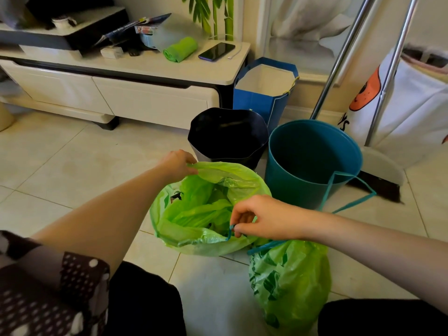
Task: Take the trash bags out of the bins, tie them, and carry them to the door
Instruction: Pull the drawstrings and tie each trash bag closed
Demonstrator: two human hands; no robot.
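Head: both hands (fingers curled) grip open bag rim.

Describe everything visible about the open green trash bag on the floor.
The open green trash bag is thin, crinkled, translucent plastic with a teal drawstring in its hem. It sits on the tile floor, mouth wide open, crumpled green plastic inside. The left hand grips its far rim; the right hand pinches the drawstring at the near rim. A closed green bag lies beside it.
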